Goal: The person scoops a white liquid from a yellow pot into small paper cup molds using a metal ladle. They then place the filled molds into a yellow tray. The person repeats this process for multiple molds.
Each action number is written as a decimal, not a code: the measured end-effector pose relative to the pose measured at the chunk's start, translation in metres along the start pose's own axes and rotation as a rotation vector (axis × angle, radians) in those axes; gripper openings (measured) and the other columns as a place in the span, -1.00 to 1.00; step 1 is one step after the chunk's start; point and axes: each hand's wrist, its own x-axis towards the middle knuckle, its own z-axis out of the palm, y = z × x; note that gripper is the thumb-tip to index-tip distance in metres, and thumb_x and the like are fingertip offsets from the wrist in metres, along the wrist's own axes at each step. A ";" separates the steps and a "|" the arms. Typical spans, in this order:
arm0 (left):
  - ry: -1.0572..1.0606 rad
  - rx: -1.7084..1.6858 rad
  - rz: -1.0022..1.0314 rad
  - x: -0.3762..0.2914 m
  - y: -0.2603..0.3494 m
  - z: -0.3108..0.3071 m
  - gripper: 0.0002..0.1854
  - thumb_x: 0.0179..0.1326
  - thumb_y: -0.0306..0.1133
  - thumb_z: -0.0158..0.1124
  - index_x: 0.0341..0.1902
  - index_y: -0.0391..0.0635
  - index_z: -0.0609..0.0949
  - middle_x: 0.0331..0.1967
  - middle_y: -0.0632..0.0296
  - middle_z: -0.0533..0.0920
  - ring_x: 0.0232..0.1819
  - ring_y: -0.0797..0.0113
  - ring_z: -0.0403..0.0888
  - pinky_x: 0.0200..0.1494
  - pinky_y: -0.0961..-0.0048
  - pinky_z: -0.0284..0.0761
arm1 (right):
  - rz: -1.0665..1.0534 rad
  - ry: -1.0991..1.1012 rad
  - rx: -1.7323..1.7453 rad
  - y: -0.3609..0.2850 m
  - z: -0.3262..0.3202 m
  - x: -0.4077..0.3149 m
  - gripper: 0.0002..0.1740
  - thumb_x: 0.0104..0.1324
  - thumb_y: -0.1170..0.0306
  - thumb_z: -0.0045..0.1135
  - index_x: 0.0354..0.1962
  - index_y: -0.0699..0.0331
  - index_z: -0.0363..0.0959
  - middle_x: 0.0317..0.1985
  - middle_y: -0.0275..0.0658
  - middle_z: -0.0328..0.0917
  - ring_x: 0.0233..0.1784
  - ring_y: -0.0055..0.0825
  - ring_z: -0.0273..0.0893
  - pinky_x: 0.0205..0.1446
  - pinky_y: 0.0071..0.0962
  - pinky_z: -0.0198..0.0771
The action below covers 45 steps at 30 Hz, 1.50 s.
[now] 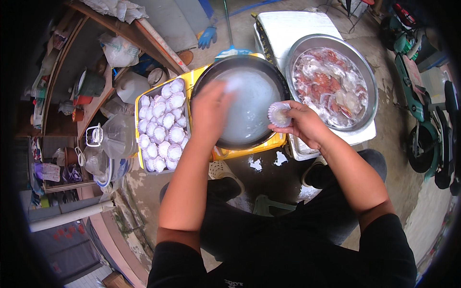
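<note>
My right hand (300, 124) holds a scallop half shell (279, 114) with pale meat in it, just past the right rim of a dark round basin (248, 140) of cloudy water. Over the basin's left side is my left hand (216, 104), blurred by motion; a whitish blur lies at its fingertips, and whether it holds something I cannot tell. To the left, a tray (137, 126) is filled with many scallops in pale shells. On the right, a metal basin (372, 90) contains reddish and whitish scallops in foamy water.
The metal basin rests on a white foam box (302, 23). Yellow crates (223, 153) support the dark basin. Behind them are a broom (232, 50) and a blue glove (207, 37). Clear plastic jugs (117, 135) and wooden shelving (97, 104) stand left; a green scooter (410, 86) stands right.
</note>
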 end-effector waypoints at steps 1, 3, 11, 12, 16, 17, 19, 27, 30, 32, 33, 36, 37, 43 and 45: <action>-0.101 0.122 0.002 -0.005 -0.015 0.011 -0.87 0.33 -0.54 0.37 -0.07 -0.21 0.74 -0.22 0.11 0.72 -0.17 0.17 0.75 -0.05 0.30 0.63 | 0.001 -0.002 -0.001 0.000 0.000 -0.001 -0.57 0.60 0.52 -0.12 0.34 0.54 0.25 0.20 0.13 0.51 0.17 0.04 0.71 0.29 -0.30 0.71; -0.261 0.271 -0.032 -0.018 -0.043 0.029 -0.85 0.30 -0.46 0.38 -0.09 -0.18 0.76 -0.17 -0.01 0.72 -0.12 -0.05 0.73 0.01 0.16 0.61 | 0.001 -0.005 -0.003 -0.003 0.000 -0.002 -0.57 0.59 0.53 -0.12 0.33 0.54 0.25 0.19 0.12 0.51 0.17 0.05 0.71 0.30 -0.29 0.70; -0.365 0.504 -0.244 -0.051 -0.106 0.063 -0.88 0.22 -0.45 0.40 -0.20 -0.17 0.77 -0.16 -0.08 0.70 -0.08 -0.17 0.69 0.05 0.03 0.59 | -0.019 -0.002 0.008 -0.008 -0.002 -0.007 -0.56 0.58 0.54 -0.10 0.33 0.55 0.25 0.19 0.11 0.52 0.16 0.03 0.71 0.31 -0.28 0.69; -0.417 0.537 -0.339 -0.049 -0.104 0.066 -0.89 0.20 -0.49 0.42 -0.20 -0.16 0.79 -0.17 -0.07 0.71 -0.10 -0.16 0.69 0.03 0.05 0.59 | -0.015 0.001 -0.004 -0.009 -0.002 -0.007 -0.56 0.58 0.54 -0.10 0.33 0.55 0.25 0.19 0.11 0.52 0.16 0.03 0.71 0.31 -0.28 0.69; -0.292 0.276 -0.029 -0.033 -0.072 0.054 -0.88 0.25 -0.51 0.38 -0.16 -0.15 0.80 -0.19 -0.04 0.72 -0.13 -0.10 0.72 0.03 0.14 0.62 | -0.034 0.012 0.012 -0.010 -0.003 -0.008 -0.55 0.57 0.54 -0.10 0.34 0.55 0.25 0.20 0.11 0.51 0.18 0.04 0.70 0.30 -0.28 0.70; -0.240 0.196 -0.025 -0.023 -0.060 0.045 -0.87 0.28 -0.51 0.35 -0.14 -0.16 0.79 -0.19 -0.03 0.73 -0.13 -0.07 0.73 0.04 0.16 0.62 | -0.033 0.019 0.019 -0.010 -0.003 -0.008 -0.54 0.57 0.54 -0.10 0.35 0.55 0.25 0.20 0.12 0.51 0.19 0.04 0.69 0.30 -0.29 0.70; -0.164 0.025 -0.102 -0.005 -0.036 0.028 -0.85 0.34 -0.52 0.31 -0.09 -0.18 0.79 -0.21 0.05 0.74 -0.15 0.09 0.74 0.03 0.26 0.63 | -0.031 0.031 0.013 -0.010 -0.003 -0.007 -0.55 0.57 0.53 -0.11 0.35 0.53 0.24 0.20 0.11 0.52 0.20 0.06 0.69 0.31 -0.28 0.69; 0.082 -0.662 -0.373 0.026 0.045 -0.026 -0.76 0.42 -0.59 0.26 0.10 -0.35 0.70 -0.15 0.17 0.79 -0.13 0.42 0.77 0.05 0.48 0.64 | -0.011 0.010 0.006 -0.002 -0.004 0.003 -0.55 0.59 0.49 -0.20 0.32 0.58 0.27 0.21 0.12 0.55 0.22 0.04 0.69 0.30 -0.31 0.70; 0.166 -0.795 -0.290 0.030 0.069 -0.038 -0.74 0.41 -0.64 0.23 0.13 -0.37 0.67 -0.14 0.12 0.78 -0.13 0.38 0.78 0.08 0.42 0.67 | 0.037 0.024 -0.027 0.004 -0.003 0.008 -0.54 0.60 0.47 -0.23 0.31 0.62 0.29 0.23 0.14 0.55 0.22 -0.03 0.69 0.31 -0.32 0.69; 0.181 -0.797 -0.236 0.031 0.082 -0.043 -0.74 0.41 -0.65 0.22 0.13 -0.38 0.66 -0.13 0.11 0.78 -0.12 0.37 0.78 0.08 0.41 0.68 | 0.052 0.026 -0.039 0.009 0.000 0.011 -0.53 0.59 0.48 -0.24 0.31 0.61 0.30 0.23 0.14 0.56 0.23 -0.06 0.69 0.32 -0.32 0.68; 0.193 -0.826 -0.222 0.031 0.088 -0.046 -0.75 0.41 -0.66 0.22 0.12 -0.38 0.65 -0.13 0.11 0.78 -0.12 0.36 0.78 0.08 0.40 0.69 | 0.059 0.028 -0.044 0.012 0.001 0.011 -0.53 0.59 0.48 -0.24 0.32 0.61 0.30 0.23 0.15 0.56 0.24 -0.07 0.69 0.32 -0.33 0.68; 0.208 -0.843 -0.142 0.030 0.105 -0.050 -0.75 0.40 -0.67 0.21 0.12 -0.37 0.62 -0.13 0.09 0.77 -0.13 0.34 0.79 0.07 0.38 0.70 | 0.114 0.007 -0.071 0.019 0.006 0.011 -0.53 0.58 0.50 -0.24 0.32 0.61 0.29 0.23 0.15 0.56 0.25 -0.08 0.68 0.33 -0.32 0.68; 0.214 -0.865 -0.132 0.029 0.109 -0.051 -0.74 0.40 -0.68 0.21 0.12 -0.37 0.62 -0.12 0.08 0.77 -0.13 0.34 0.79 0.06 0.38 0.70 | 0.122 0.014 -0.077 0.022 0.008 0.010 -0.53 0.58 0.51 -0.24 0.33 0.61 0.29 0.23 0.15 0.55 0.25 -0.08 0.68 0.33 -0.32 0.67; 0.062 -0.896 -0.081 0.017 0.114 -0.034 -0.77 0.38 -0.66 0.26 0.08 -0.36 0.60 -0.10 0.07 0.77 -0.12 0.34 0.79 0.04 0.41 0.70 | 0.110 -0.011 -0.062 0.023 0.017 0.007 -0.53 0.59 0.51 -0.24 0.35 0.60 0.27 0.25 0.15 0.55 0.27 -0.11 0.67 0.37 -0.34 0.63; -0.067 -0.865 -0.233 0.013 0.103 -0.022 -0.76 0.35 -0.69 0.26 0.06 -0.30 0.58 -0.12 0.13 0.74 -0.13 0.38 0.76 0.00 0.44 0.68 | 0.068 -0.019 -0.008 0.019 0.018 0.005 -0.53 0.61 0.50 -0.25 0.35 0.59 0.27 0.25 0.14 0.56 0.27 -0.13 0.67 0.37 -0.34 0.63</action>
